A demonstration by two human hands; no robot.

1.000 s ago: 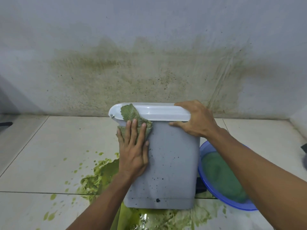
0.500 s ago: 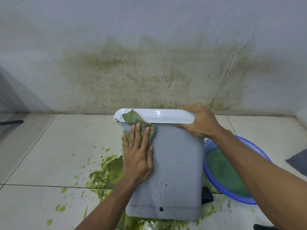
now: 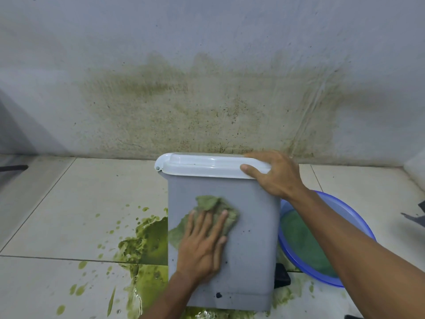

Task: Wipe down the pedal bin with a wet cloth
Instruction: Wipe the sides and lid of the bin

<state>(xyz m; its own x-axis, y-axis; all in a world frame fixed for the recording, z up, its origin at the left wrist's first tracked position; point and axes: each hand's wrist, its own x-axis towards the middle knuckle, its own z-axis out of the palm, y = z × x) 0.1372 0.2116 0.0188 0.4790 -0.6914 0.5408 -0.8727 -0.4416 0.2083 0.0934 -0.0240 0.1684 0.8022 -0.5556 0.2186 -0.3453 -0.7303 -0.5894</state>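
Head view: looked down on a boxy grey plastic pedal bin on the glossy tiled floor at 6 o'clock, capped by a smooth white lid. Pressed a crumpled, green-stained cloth against its flat front with the left hand, fingers straight. Gripped the lid's right end with the right hand, fingers curled over. At the bin's 8 o'clock, lumpy green spill; at 3 o'clock, round translucent blue basin.

Only two hands and two forearms of the person show. The left hand and the right hand are bare, with nails cut short. The left forearm and the right forearm are bare as well, uncovered right to the picture's edge.
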